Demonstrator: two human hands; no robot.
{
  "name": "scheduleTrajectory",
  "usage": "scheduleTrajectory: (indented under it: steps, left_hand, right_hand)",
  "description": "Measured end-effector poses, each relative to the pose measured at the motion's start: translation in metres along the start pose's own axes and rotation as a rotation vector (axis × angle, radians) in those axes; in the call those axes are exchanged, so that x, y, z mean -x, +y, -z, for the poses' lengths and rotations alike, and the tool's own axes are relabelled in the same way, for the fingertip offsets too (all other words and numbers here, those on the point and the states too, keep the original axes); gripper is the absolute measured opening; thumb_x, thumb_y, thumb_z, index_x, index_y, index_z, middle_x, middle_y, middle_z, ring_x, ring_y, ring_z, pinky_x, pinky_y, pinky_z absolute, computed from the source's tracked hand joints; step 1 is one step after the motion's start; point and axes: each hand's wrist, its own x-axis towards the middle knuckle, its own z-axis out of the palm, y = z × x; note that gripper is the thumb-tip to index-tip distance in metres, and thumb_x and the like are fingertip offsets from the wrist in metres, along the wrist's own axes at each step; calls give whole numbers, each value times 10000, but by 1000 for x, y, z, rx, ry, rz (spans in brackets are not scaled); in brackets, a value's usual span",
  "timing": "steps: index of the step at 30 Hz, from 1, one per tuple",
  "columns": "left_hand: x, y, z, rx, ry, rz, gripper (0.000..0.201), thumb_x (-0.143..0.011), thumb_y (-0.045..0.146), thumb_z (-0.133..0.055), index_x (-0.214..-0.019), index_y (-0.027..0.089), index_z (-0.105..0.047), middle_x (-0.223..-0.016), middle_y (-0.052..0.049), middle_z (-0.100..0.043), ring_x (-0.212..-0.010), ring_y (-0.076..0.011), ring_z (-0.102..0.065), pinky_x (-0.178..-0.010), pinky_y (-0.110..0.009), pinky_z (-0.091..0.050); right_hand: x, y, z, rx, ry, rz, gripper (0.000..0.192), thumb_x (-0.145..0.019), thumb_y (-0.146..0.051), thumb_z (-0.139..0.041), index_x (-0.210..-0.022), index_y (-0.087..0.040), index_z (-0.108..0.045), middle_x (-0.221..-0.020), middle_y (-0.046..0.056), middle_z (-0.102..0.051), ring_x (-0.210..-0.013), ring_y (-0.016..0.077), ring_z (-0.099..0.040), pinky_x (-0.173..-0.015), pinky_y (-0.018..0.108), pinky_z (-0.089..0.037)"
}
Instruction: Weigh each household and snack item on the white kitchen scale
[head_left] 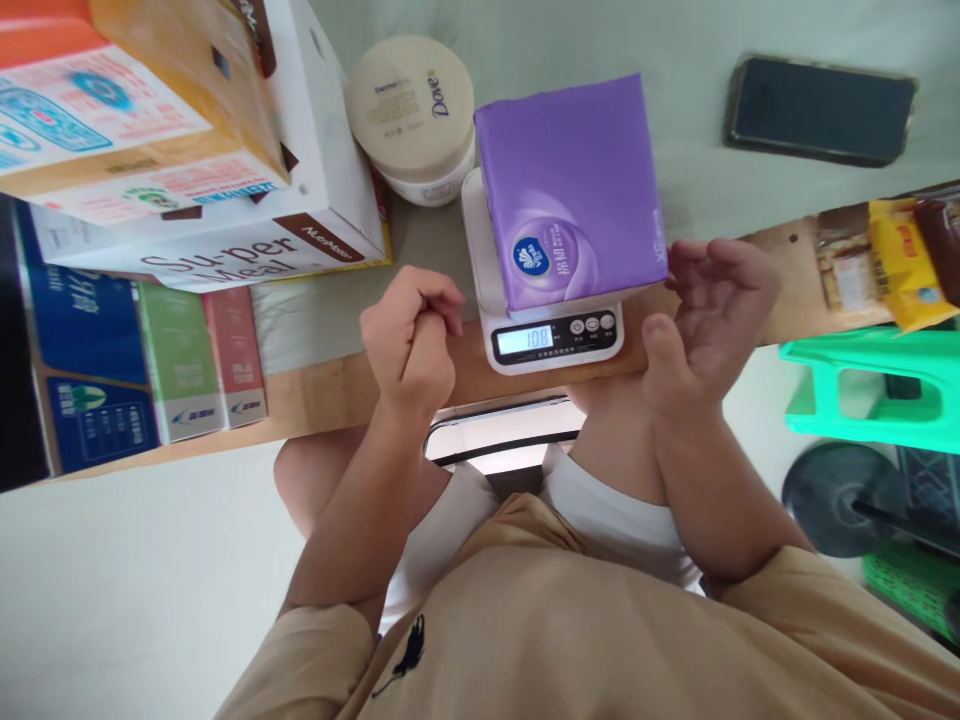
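Note:
A purple Vinda tissue pack (574,190) sits on a white kitchen scale (484,260) near the table's front edge. The lit display (525,339) appears to read 108. To the left of the scale, my left hand (412,345) is closed in a loose fist, with nothing visible in it and apart from the pack. My right hand (705,320) is open at the pack's lower right corner, its fingers slightly curled and thumb apart. Its fingertips are beside the pack's edge; I cannot tell whether they touch it.
A Dove tub (412,110) stands behind the scale on the left. Stacked cartons (247,245) and upright boxes (180,360) fill the left side. A phone (821,110) lies at the back right, with snack packets (907,260) nearer the edge. A green stool (870,390) stands below right.

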Motion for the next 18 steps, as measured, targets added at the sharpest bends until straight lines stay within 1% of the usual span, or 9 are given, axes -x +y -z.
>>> scheduleTrajectory:
  steps: [1, 3, 5, 7, 9, 12, 13, 15, 18]
  left_hand:
    - [1, 2, -1, 13, 2, -8, 309, -1038, 368, -547, -815, 275, -739, -564, 18, -553, -506, -146, -486, -541, -371, -395]
    - [0, 5, -5, 17, 31, -71, 423, -1084, 467, -480, -826, 286, -763, -606, 5, -613, -570, -163, -557, -638, -410, -462]
    - [-3, 8, -9, 11, 49, -113, 438, -1104, 532, -440, -975, 325, -803, -865, -17, -764, -838, -210, -701, -826, -466, -535]
    - [-5, 11, -13, 31, -7, -119, 421, -1093, 611, -448, -1251, 378, -760, -1243, 3, -784, -1190, -239, -715, -1001, -493, -560]
    - [-4, 17, -19, 66, -113, -103, 522, -1072, 686, -439, -1483, 419, -619, -1512, 33, -675, -1458, -258, -615, -1173, -504, -535]
    - [3, 30, -30, 74, -261, -113, 583, -1069, 701, -408, -1578, 444, -526, -1726, 29, -484, -1684, -304, -386, -1405, -512, -348]
    - [7, 35, -35, 59, -292, -122, 568, -1084, 675, -383, -1583, 443, -523, -1771, 19, -419, -1715, -312, -324, -1435, -517, -297]
    - [13, 43, -46, 29, -330, -183, 579, -1100, 645, -335, -1602, 412, -503, -1835, -8, -294, -1734, -320, -270, -1436, -528, -297]
    - [23, 52, -65, 38, -371, -262, 648, -1108, 606, -309, -1675, 304, -395, -1883, -69, -102, -1753, -321, -202, -1432, -541, -296]
  right_hand:
    - [0, -1, 0, 6, -1, 4, 520, -989, -527, -601, -1460, -336, -491, -1376, 124, -629, -1282, 274, -697, -1032, 514, -611]
    - [-1, -2, -1, 12, -20, 1, 530, -996, -532, -588, -1477, -342, -473, -1393, 120, -620, -1294, 279, -691, -1051, 531, -611]
    - [-2, -3, -3, 14, -37, 11, 555, -1008, -550, -566, -1509, -339, -454, -1428, 123, -606, -1348, 290, -665, -1116, 564, -588]
    - [-3, -5, -6, 16, -56, 37, 592, -1024, -595, -524, -1553, -347, -429, -1484, 120, -573, -1431, 304, -617, -1204, 602, -532]
    - [-5, -8, -8, -1, -63, 83, 623, -1036, -638, -474, -1593, -370, -398, -1537, 101, -534, -1490, 313, -576, -1271, 621, -470]
    - [-6, -15, -11, -33, -118, 102, 624, -1049, -624, -443, -1617, -371, -386, -1607, 84, -495, -1558, 314, -517, -1336, 606, -411]
    - [-6, -18, -11, -33, -125, 94, 605, -1055, -612, -426, -1604, -359, -407, -1613, 85, -499, -1576, 311, -496, -1348, 603, -399]
    - [-3, -24, -10, -13, -106, 66, 556, -1068, -605, -365, -1548, -341, -462, -1611, 88, -510, -1596, 299, -471, -1360, 594, -390]
    - [4, -30, -1, 19, 12, 21, 538, -1074, -613, -269, -1486, -347, -490, -1616, 86, -484, -1603, 285, -459, -1363, 595, -378]
